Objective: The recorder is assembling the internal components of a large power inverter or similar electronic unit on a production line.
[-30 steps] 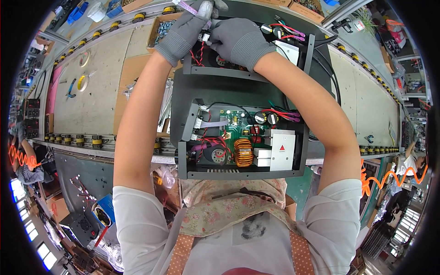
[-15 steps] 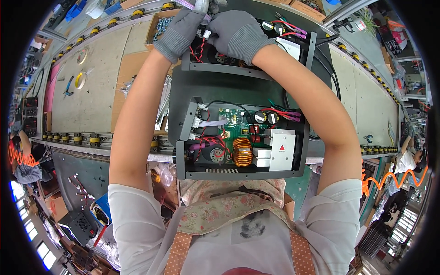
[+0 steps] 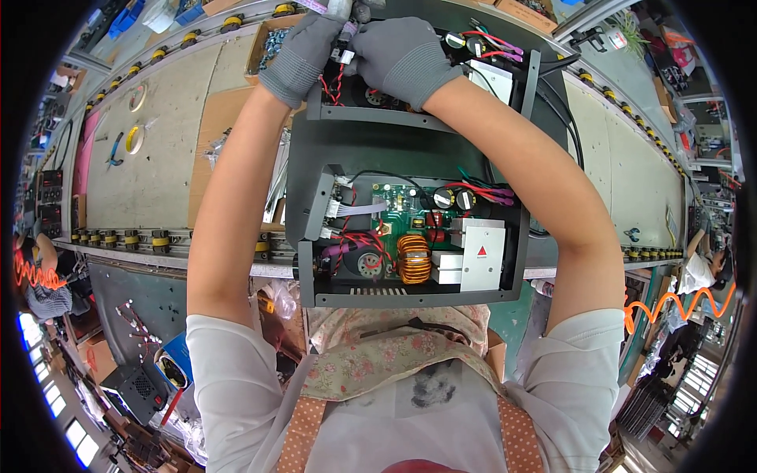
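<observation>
The far open case [image 3: 378,116] lies beneath your hands. Your left hand [image 3: 303,59] pinches a lilac ribbon cable [image 3: 311,5]; your right hand [image 3: 402,59] curls beside it, fingertips hidden, so you cannot tell its grip. Nearer you, a second case [image 3: 410,300] bears a red triangle label [image 3: 482,251], its print too small to read. The pale surface [image 3: 158,181] stretches left and right, edged by roller rails [image 3: 160,241].

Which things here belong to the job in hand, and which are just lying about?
Apparently in the job:
far open case, beneath the right hand
pale purple ribbon cable, in the left hand
nearer open case, similarly wired

Apparently just lying about:
yellow tape roll
blue-handled tool
</observation>
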{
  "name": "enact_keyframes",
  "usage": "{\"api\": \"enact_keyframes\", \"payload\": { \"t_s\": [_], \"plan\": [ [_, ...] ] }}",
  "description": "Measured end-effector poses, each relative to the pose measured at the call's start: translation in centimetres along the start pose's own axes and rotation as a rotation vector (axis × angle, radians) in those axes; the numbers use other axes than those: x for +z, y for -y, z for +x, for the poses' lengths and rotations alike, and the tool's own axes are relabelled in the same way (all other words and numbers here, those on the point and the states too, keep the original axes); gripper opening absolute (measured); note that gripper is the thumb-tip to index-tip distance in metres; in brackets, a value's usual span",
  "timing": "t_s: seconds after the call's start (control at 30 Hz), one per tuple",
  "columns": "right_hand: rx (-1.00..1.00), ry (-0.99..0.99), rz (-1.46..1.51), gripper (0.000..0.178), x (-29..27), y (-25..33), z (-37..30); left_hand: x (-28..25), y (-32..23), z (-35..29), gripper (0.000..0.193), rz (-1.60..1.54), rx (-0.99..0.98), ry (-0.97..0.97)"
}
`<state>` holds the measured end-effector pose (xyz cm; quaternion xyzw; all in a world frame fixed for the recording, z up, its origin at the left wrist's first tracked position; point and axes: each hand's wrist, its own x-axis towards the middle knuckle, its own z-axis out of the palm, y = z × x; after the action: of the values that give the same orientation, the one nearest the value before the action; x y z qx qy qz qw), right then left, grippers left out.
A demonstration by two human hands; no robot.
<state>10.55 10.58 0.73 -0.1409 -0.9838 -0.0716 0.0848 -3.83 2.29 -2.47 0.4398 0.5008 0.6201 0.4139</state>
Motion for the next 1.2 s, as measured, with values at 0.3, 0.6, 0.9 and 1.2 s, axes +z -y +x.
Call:
{"api": "enact_keyframes", "payload": {
  "t_s": [0.3, 0.6, 0.9, 1.2],
  "plan": [
    [0.075, 0.011, 0.190, 0.015, -0.8, 0.3, -0.6, -1.4, 0.7, 0.2, 0.051, 0.145, -0.002, -0.054],
    [-0.089, 0.023, 0.405, 0.028, -1.0, 1.4, -4.3, 0.2, -2.4, -0.1, 0.056, 0.169, 0.130, 0.143],
    [-0.080, 0.182, 1.006, 0.032, -1.8, -4.5, -5.4, -0.5, -0.1, 0.2, 0.056, 0.178, 0.048, -0.008],
    [0.242, -0.059, 0.492, 0.038, -1.1, -1.2, -5.0, 0.6, 0.2, -0.5, 0.052, 0.110, 0.109, -0.065]
  ]
}}
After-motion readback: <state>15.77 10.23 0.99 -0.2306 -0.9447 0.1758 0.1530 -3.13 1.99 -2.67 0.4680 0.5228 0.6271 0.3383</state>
